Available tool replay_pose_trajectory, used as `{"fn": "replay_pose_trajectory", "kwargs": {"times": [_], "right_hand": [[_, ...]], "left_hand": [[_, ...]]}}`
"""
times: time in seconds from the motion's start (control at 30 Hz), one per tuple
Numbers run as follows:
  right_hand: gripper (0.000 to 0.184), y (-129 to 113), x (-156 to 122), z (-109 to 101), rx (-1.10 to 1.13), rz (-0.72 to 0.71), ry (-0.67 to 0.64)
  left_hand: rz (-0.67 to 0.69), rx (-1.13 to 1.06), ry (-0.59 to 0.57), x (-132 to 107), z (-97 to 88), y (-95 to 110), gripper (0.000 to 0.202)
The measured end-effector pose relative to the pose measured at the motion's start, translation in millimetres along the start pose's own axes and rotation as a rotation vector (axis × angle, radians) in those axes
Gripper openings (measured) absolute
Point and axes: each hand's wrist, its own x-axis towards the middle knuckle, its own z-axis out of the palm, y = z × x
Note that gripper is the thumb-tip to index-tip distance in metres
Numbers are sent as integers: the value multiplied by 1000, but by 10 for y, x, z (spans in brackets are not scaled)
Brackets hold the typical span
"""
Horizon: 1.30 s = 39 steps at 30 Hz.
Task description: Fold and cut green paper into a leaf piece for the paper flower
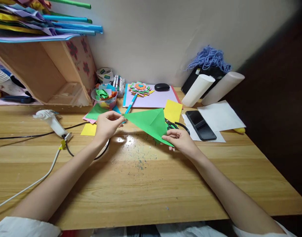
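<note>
**Green paper (151, 122) held on a ten-to-four slant**

We see the green paper near the middle of the view, a folded triangle raised over the bench (146, 197); let it be the centre of our dial. Its longest edge runs from ten o'clock to four, with the third corner free toward one o'clock. Our left hand (108, 125) pinches the narrow tip at ten, thumb against fingers. Our right hand (180, 142) grips the corner at four, thumb on top, fingers beneath. The hands are well apart with the sheet spread between them; neither is nearer to it, since both touch it, though the right sits closer to us.

Just past the paper, scissors (170, 125) show at three o'clock, partly hidden, with yellow paper (172, 111) at two. A paper flower (140, 88) lies at eleven on a purple sheet (154, 101). Farther out, we find a phone (200, 125) at three, a white roll (198, 90) at two, a plastic bowl (94, 98) of scraps at ten and a glue gun (52, 122) at nine.
</note>
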Motion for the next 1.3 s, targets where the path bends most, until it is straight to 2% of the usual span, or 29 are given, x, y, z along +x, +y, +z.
{"fn": "replay_pose_trajectory", "kwargs": {"times": [0.13, 0.2, 0.27, 0.43, 0.53, 0.7, 0.83, 1.07, 1.3], "right_hand": [[32, 31, 18, -7, -14, -14, 84], [32, 35, 17, 0, -8, -45, 103], [30, 25, 2, 16, -26, -117, 121], [24, -1, -59, 73, -160, -265, 228], [23, 10, -81, 98, -187, -284, 227], [19, 38, -104, 128, -208, -303, 201], [15, 51, -128, 148, -243, -329, 214], [14, 49, -148, 171, -382, -355, 262], [18, 91, -118, 177, -442, -328, 268]], "left_hand": [[22, -9, 170, 112, -119, -9, 11], [59, 2, 166, 106, -146, 27, 16], [157, 56, 74, 38, -130, 93, 21], [520, 218, -235, -227, 26, 219, 25], [623, 244, -311, -316, 97, 207, 23], [674, 241, -285, -360, 138, 166, 38], [669, 273, -316, -383, 155, 147, 41], [666, 276, -330, -398, 171, 108, 37], [692, 339, -285, -427, 174, 70, 21]]}}
